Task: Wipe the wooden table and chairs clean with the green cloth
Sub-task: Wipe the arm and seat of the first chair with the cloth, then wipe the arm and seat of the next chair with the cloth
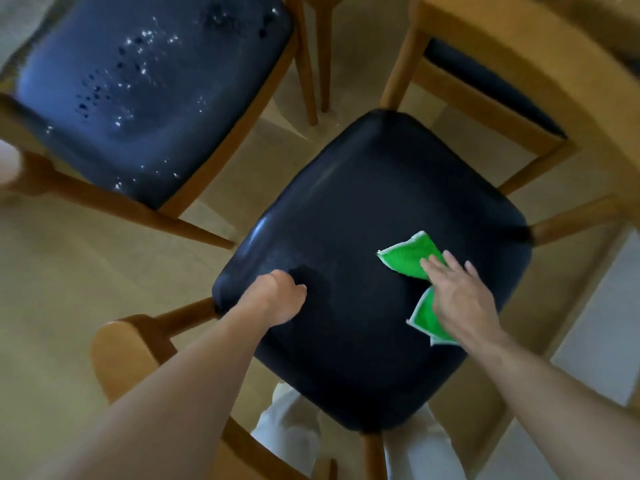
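Green cloth mid-wipe on near chair seat

Green microfibre cloth with white edging (410,259) lies crumpled on the dark padded seat of the near wooden chair (363,209), toward that seat's right edge. Right hand (457,299) presses it flat, fingers spread. Left hand (277,299) rests on the seat's left part, fingers curled, holding nothing. Better wipe: flatten cloth, even pressure, overlapping passes to the rim. Cloth's long axis runs roughly front-to-back on the seat, far corner tilted left.
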Tool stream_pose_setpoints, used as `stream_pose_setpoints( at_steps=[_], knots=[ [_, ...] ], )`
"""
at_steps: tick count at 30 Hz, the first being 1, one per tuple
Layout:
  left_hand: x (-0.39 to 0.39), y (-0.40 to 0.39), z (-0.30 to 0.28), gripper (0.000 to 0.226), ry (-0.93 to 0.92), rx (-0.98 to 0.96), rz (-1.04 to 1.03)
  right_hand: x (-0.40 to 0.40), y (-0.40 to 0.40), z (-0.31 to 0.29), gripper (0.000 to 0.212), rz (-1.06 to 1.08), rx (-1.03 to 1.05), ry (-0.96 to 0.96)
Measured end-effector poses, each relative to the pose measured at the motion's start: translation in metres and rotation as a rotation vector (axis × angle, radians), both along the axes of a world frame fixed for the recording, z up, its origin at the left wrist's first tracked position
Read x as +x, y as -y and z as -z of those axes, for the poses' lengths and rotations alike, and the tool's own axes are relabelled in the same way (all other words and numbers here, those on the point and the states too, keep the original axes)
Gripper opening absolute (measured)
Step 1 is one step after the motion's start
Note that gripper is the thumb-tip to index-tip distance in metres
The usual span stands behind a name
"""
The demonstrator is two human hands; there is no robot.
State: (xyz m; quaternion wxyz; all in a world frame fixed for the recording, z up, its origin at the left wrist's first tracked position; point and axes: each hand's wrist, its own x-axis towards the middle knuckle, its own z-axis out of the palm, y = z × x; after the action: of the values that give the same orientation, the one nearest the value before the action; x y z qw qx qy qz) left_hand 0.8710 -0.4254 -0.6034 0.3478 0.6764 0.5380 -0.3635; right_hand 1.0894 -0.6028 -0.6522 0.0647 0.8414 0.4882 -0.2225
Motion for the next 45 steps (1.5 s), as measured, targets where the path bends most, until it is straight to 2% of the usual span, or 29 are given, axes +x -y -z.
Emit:
stream_pose_setpoints(
  at_steps=[3, 6, 9, 12, 15, 19, 24, 27, 33, 35, 39, 45],
  knots=[
    [0.022, 0.017, -0.023, 0.033, 0.242, -0.145, -0.304, -0.016, -0.027, -0.043, 0.034, 0.469, 0.316, -0.292],
    [0.045, 0.028, -0.053, 0.014, 0.43, -0.274, -0.505, -0.03, -0.042, -0.092, 0.036, 0.782, 0.461, -0.824],
    [0.068, 0.028, -0.089, 0.017, 0.604, -0.329, -0.537, -0.029, -0.037, -0.143, 0.031, 1.055, 0.533, -1.32],
    [0.084, 0.02, -0.127, 0.018, 0.693, -0.302, -0.434, -0.019, -0.026, -0.186, 0.037, 1.136, 0.61, -1.509],
    [0.098, 0.013, -0.168, 0.031, 0.774, -0.296, -0.344, -0.003, -0.021, -0.226, 0.04, 1.174, 0.699, -1.57],
    [0.121, 0.009, -0.218, 0.03, 0.851, -0.336, -0.354, 0.021, -0.02, -0.272, 0.039, 1.116, 0.744, -1.538],
    [0.146, 0.012, -0.263, 0.022, 0.837, -0.089, -0.22, 0.044, -0.019, -0.316, 0.034, 0.957, 0.72, -1.474],
    [0.15, 0.021, -0.284, 0.02, 0.904, -0.11, -0.232, 0.05, -0.017, -0.331, 0.026, 0.878, 0.705, -1.512],
    [0.14, 0.047, -0.296, 0.039, 0.805, 0.151, -0.083, 0.042, -0.02, -0.341, 0.024, 0.858, 0.669, -1.481],
    [0.135, 0.052, -0.294, 0.046, 0.755, 0.216, -0.142, 0.038, -0.022, -0.34, 0.026, 0.884, 0.671, -1.517],
    [0.129, 0.062, -0.293, 0.045, 0.65, 0.401, -0.193, 0.032, -0.028, -0.337, 0.034, 0.97, 0.629, -1.555],
    [0.129, 0.085, -0.298, 0.053, 0.711, 0.504, -0.265, 0.035, -0.023, -0.348, 0.046, 1.024, 0.588, -1.71]
  ],
)
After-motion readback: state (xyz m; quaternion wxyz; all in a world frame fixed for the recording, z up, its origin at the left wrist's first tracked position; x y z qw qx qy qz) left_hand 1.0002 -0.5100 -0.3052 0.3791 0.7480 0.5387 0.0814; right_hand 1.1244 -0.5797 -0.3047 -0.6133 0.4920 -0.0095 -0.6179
